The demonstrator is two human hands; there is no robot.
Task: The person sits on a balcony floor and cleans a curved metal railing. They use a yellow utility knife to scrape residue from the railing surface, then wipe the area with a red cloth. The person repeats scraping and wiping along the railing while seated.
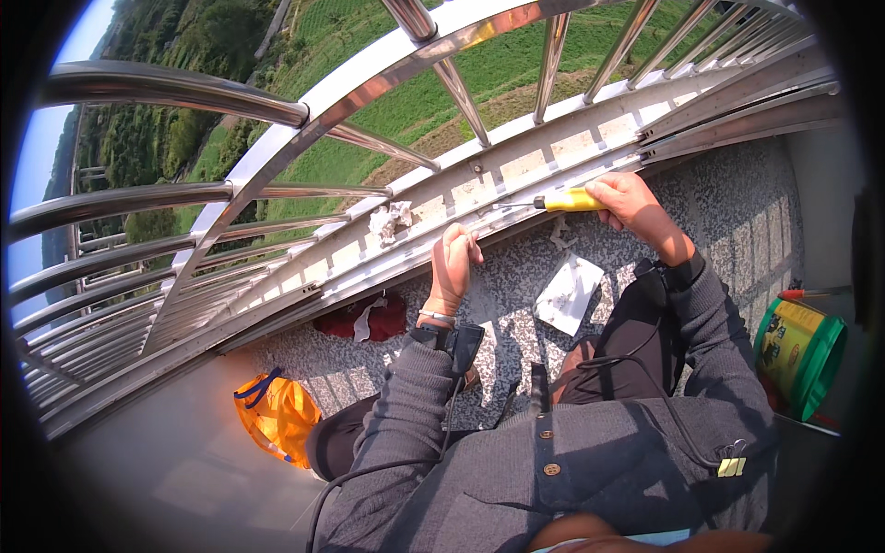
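My right hand (626, 200) holds a screwdriver (572, 200) by its yellow handle. The metal shaft points left and lies over the window track (494, 214). To its left, my left hand (453, 266) is closed in a loose fist beside the inner edge of the track; whether something small is between its fingers cannot be told. Crumpled white tissue (390, 222) rests on the sill beyond the left hand. A soiled white sheet of paper (568, 294) lies on the speckled ledge below the screwdriver.
Metal railing bars (460, 100) rise beyond the sill. A dark red cloth (373, 316) lies under the track's edge. An orange bag (276, 418) stands at the left, and a green and yellow bucket (795, 356) at the right. Cables run over both sleeves.
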